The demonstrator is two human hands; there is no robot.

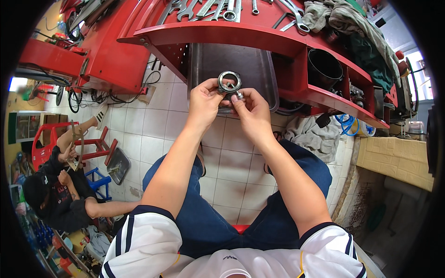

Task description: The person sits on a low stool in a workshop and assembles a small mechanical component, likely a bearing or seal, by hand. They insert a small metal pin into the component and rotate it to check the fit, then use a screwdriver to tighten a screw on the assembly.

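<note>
Both hands hold up a round metal ring clamp, a shiny ring with an open middle. My left hand grips its left side between thumb and fingers. A small screw or bolt juts from the ring's lower right, and my right hand pinches it between thumb and forefinger. The bolt's far end is hidden by the fingers. Behind and below the clamp lies a dark metal tray, under the red workbench.
Several wrenches and crumpled rags lie on the workbench. A black round bin sits in its right compartment. Grey cloth lies on the tiled floor. At left, another person sits near a red stool.
</note>
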